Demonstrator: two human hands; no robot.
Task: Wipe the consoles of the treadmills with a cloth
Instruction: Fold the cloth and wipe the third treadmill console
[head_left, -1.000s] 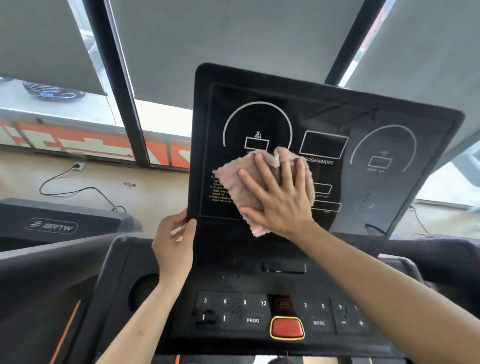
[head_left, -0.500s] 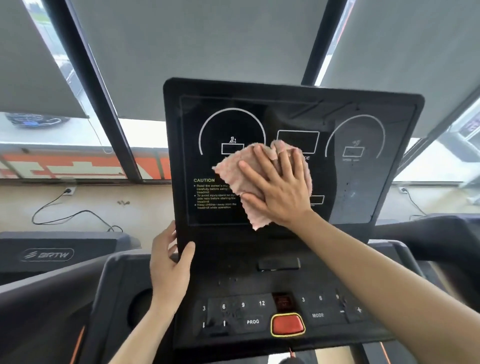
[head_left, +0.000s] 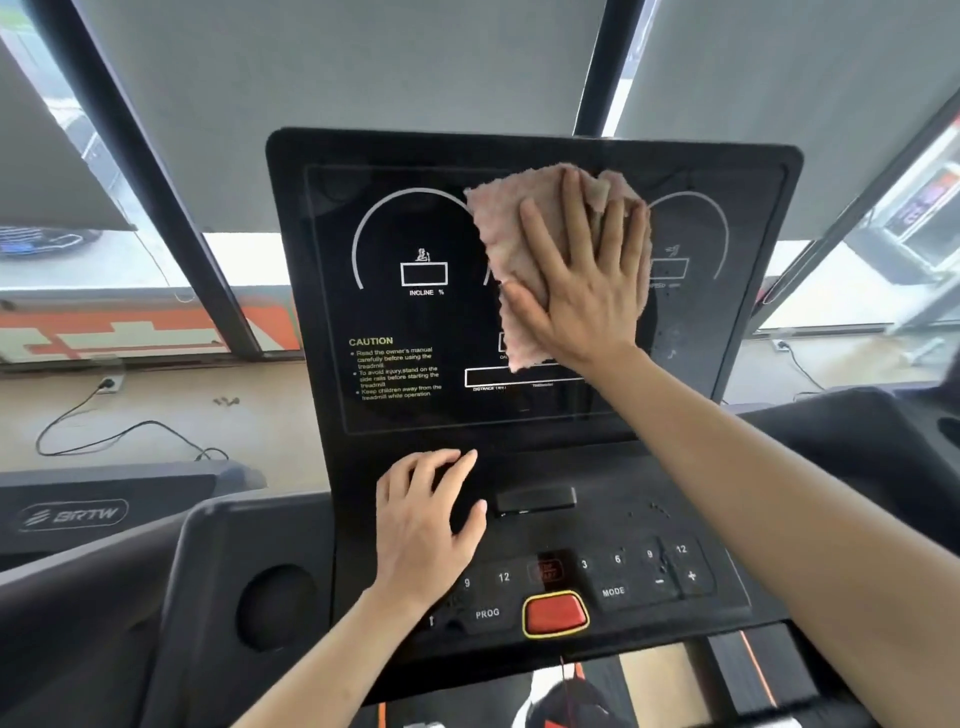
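The black treadmill console (head_left: 395, 228) stands upright in front of me, with white dial outlines and a CAUTION text block at its lower left. My right hand (head_left: 587, 280) lies flat with straight fingers on a pink cloth (head_left: 506, 234), pressing it against the upper middle of the screen. The cloth covers the middle readout box. My left hand (head_left: 426, 519) rests on the lower panel just under the screen, fingers loosely spread, above the button row (head_left: 618, 571).
A red stop button (head_left: 555, 613) sits at the panel's lower middle. A round cup recess (head_left: 275, 608) is at the left. Another treadmill marked BRTW (head_left: 72, 514) stands to the left. Window frames, grey blinds and a floor cable (head_left: 104, 431) lie behind.
My right hand slid the cloth up and to the right across the screen. My left hand let go of the console's left edge and moved onto the lower panel.
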